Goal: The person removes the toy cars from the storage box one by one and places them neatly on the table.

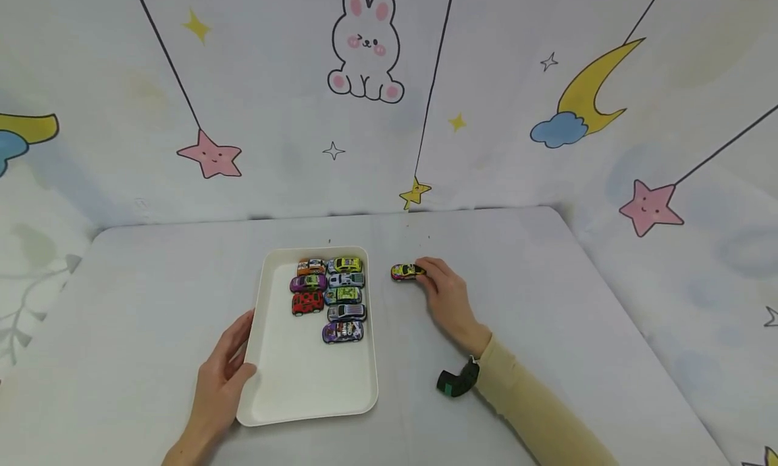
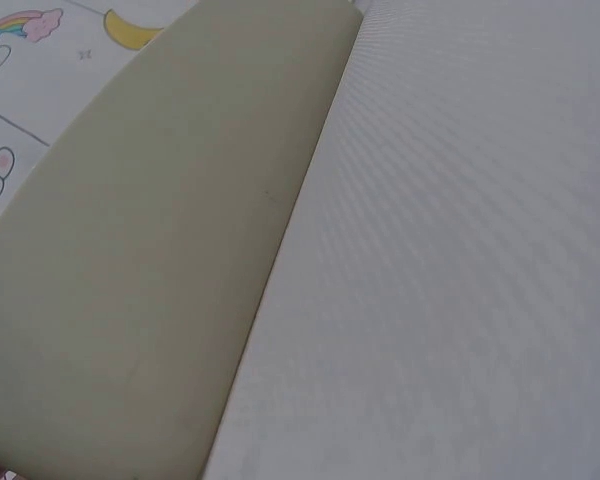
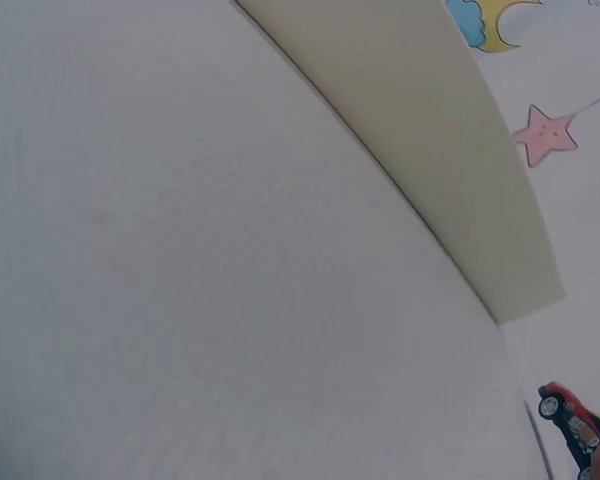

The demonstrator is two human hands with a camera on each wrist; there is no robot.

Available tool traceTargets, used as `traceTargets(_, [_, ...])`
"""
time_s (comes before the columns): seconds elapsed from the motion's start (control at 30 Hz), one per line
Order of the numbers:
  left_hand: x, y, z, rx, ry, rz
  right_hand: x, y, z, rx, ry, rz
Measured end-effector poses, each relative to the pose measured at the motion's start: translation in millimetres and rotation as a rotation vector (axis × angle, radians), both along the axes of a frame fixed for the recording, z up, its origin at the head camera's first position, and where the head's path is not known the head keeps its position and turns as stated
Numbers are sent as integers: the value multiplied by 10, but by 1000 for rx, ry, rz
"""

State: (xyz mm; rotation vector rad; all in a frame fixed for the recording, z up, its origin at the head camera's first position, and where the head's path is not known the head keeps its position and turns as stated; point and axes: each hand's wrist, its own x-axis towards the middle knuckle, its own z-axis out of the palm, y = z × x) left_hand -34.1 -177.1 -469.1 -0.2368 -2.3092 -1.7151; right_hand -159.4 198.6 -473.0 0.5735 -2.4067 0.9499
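My left hand grips the left side of a white rectangular tray, its thumb at the rim and the other fingers along the outer wall. Several small toy cars, among them a red spotted one and a purple one, stand in two columns in the tray's upper right part. To the right of the tray, my right hand pinches a yellow and pink toy car at its right end. The right wrist view catches that toy car and a fingertip at its lower right corner.
A white cloth covers the table. Behind it hangs a backdrop printed with a bunny, stars and moons. A black strap-like piece hangs at the right wrist. The tray's pale outer wall fills much of the left wrist view.
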Motion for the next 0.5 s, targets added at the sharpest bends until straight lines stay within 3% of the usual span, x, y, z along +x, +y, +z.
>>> traceTargets(0.5, [-11,-13,3,-1,34,-27,-81,82,-19,19,-65,-10])
